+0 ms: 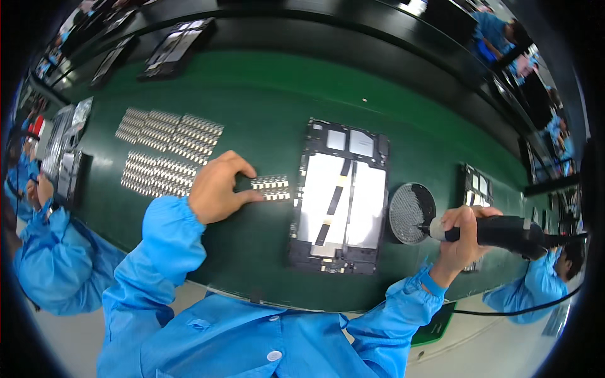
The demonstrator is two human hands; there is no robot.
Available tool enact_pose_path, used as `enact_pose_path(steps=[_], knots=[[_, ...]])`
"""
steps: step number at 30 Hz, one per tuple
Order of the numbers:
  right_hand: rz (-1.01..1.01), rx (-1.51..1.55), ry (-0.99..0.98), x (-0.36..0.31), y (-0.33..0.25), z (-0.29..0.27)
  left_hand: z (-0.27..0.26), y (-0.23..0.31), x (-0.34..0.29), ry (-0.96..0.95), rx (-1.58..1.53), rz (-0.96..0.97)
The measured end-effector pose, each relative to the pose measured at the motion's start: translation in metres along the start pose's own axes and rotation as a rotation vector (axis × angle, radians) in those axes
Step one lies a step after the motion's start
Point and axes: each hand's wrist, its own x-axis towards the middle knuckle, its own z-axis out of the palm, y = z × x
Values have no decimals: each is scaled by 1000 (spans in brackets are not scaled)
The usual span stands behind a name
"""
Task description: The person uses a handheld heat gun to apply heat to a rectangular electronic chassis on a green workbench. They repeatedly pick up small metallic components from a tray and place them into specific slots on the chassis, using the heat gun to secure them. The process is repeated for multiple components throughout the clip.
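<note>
A small strip of metal-coloured parts [271, 187] is touched at its left end by the thumb and forefinger of the left hand [217, 188] on a green counter [258, 116]; the strip is placed just to the right of that hand, and whether it is pinched or merely steadied cannot be told. Larger sheets of similar parts are laid out in two rows beyond and to the left of the same hand, the upper row [170, 135] set apart from the lower row [157, 173], whose right end is partly covered by the hand. A black electric screwdriver [504, 233] is grasped by the right hand [463, 236], the fingers wrapped around its pale front end and the tool pointed to the left. Its tip is held over the lower right part of a round dish [431, 203] filled with tiny grey pieces [406, 211]; contact with the pieces cannot be made out. Between the two hands, an opened flat device [365, 205] with bright panels and a dark frame is laid flat, the strip near its left edge and the dish close by its right. A second device [477, 186] is seen beyond the right hand, partly hidden by the hand and tool. Blue sleeves are worn on both arms, and a co-worker in blue [57, 258] is seated at the far left.
</note>
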Motion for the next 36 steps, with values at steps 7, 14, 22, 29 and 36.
enact_pose_path(steps=[7,14,22,29,36], knots=[[24,13,63,-8,8,-10,-19,-10,12,-263,-459,-283],[23,-16,22,-4,20,-7,-14,-15,13,-188,-209,-298],[49,-37,22,-4,26,-7,3,23,-1,233,198,234],[83,-28,27,-6,26,-7,21,26,-15,223,-76,276],[61,-50,16,-7,27,-5,33,29,-28,164,-128,192]])
